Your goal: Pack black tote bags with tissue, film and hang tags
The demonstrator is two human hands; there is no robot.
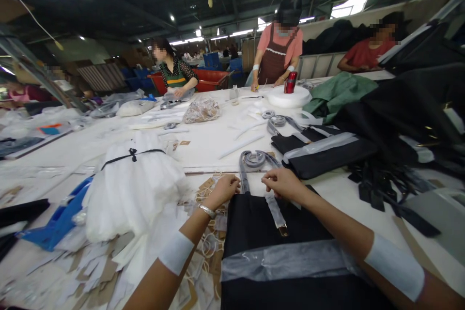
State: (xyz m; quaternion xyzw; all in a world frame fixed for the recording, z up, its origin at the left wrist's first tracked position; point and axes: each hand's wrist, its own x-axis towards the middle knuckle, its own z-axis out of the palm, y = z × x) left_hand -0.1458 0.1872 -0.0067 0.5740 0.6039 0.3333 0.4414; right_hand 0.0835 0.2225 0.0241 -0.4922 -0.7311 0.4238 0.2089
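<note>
A black bag lies in front of me on the white table, with a band of clear plastic film across it. Its plastic-wrapped handle rises from the top edge and ends beside a coiled grey strap. My left hand is at the bag's upper left corner, fingers curled together close to the handle. My right hand hovers over the top edge, thumb and fingers pinched, just above a wrapped tab with a metal buckle. Whatever either hand pinches is too small to make out.
At left stands a tied bundle of white foam sheets beside a blue plastic piece. Paper tags with strings lie by the bag. Another black bag and dark straps are at right. Co-workers stand across the table.
</note>
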